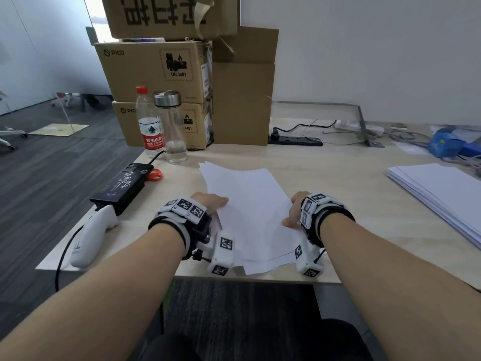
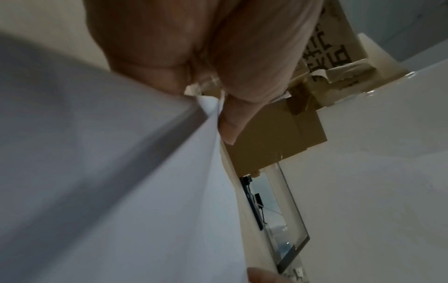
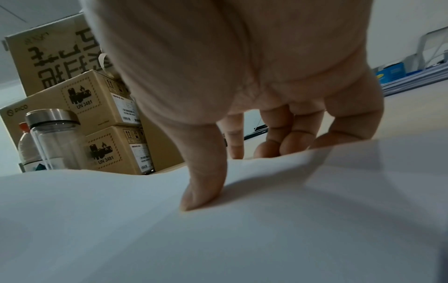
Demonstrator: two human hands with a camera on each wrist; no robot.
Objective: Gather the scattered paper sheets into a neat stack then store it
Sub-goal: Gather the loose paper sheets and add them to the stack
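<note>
Several white paper sheets (image 1: pixel 247 204) lie in a loose, fanned pile at the middle of the desk, their corners out of line and the near ends hanging over the front edge. My left hand (image 1: pixel 217 204) grips the pile's left edge; in the left wrist view the thumb (image 2: pixel 230 122) lies against the sheets (image 2: pixel 121 172), which run in between thumb and palm. My right hand (image 1: pixel 290 217) holds the right edge. In the right wrist view its thumb (image 3: pixel 201 187) presses on top of the paper (image 3: pixel 218 239) and its curled fingers (image 3: pixel 290 141) sit behind the raised edge.
A second, neater stack of paper (image 1: pixel 442 194) lies at the right. Stacked cardboard boxes (image 1: pixel 156 74), a plastic water bottle (image 1: pixel 149 126) and a glass bottle (image 1: pixel 173 126) stand at the back left. A black box (image 1: pixel 122 186), red scissors (image 1: pixel 153 174) and a white controller (image 1: pixel 93 233) lie left.
</note>
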